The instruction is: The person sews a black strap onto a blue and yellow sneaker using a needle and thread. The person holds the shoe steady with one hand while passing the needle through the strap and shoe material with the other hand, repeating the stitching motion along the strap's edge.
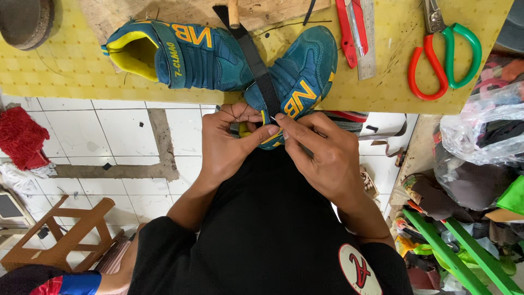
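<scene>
While pinched at the heel end between both hands, teal shoe (305,71) with its toe pointing away from them, out over the edge of the yellow bench top (382,87). Probably light for its bulk, soft and giving in the fabric upper, stiffer along the sole and heel; likely to sag or twist if gripped by the fabric alone, so best held at the firm heel, close to the work point. Second teal shoe (174,52) just beyond and to the outer side of the left hand, on its side on the bench, yellow lining showing.

Black strap (256,63) running from beyond the fingertips down across the near shoe toward the hands; flat, limp, easy to slip sideways unless pressed down by a thumb.

Left hand (226,145) closed narrow, thumb and fingers pinching the shoe's edge, with thin dark thread (233,113) looped over the knuckles. Right hand (322,158) also closed narrow, fingertips meeting the left thumb at the strap's end; possibly gripping a needle, too small to tell.

Red and green scissors (445,60) well beyond the right hand, toward its outer side. Red cutter (349,33) and steel ruler (368,41) beyond the right hand, just past the shoe's toe.
</scene>
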